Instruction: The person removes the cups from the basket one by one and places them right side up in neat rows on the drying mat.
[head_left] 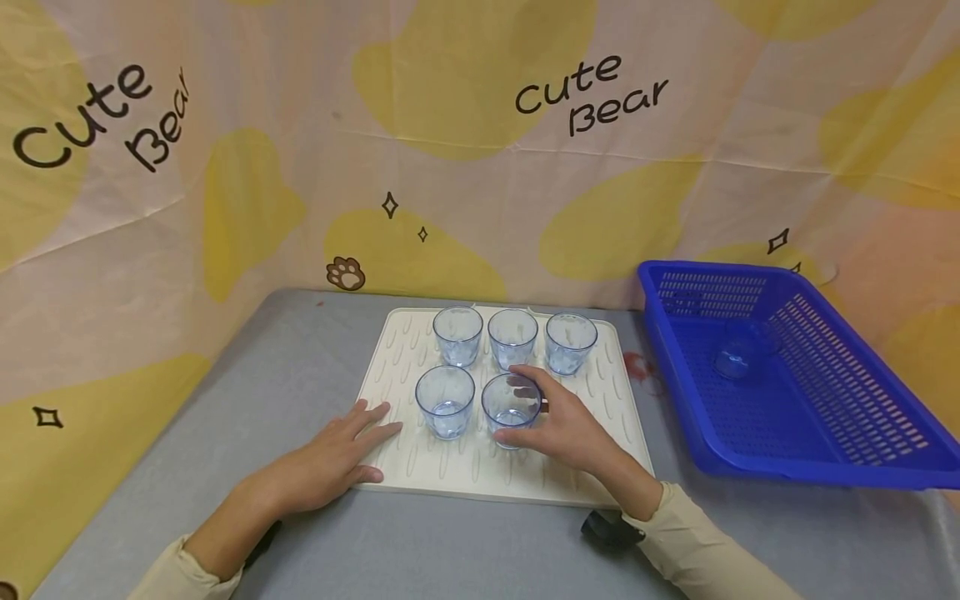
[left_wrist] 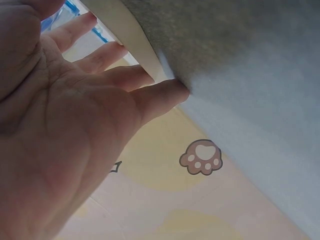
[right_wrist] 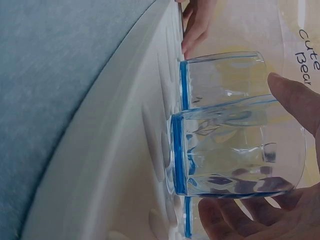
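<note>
My right hand [head_left: 564,427] is around a clear bluish drinking glass [head_left: 501,410], thumb on the near side and fingers on the far side. The right wrist view has this glass [right_wrist: 230,150] upright, its blue base at the white ridged mat [right_wrist: 125,195]. To its left stands another glass [head_left: 446,404], which nothing holds. Three more make a row behind: a left glass [head_left: 458,337], a middle glass [head_left: 513,340] and a right glass [head_left: 571,343]. With fingers spread, my left hand [head_left: 322,464] rests at the mat's left edge, its fingertips on the mat.
On the right is a blue plastic basket [head_left: 697,442] with perforated sides and a glass [head_left: 732,358] inside. Grey cloth [head_left: 300,358] covers the table under the mat. A printed curtain [head_left: 450,183] hangs behind and along the left side.
</note>
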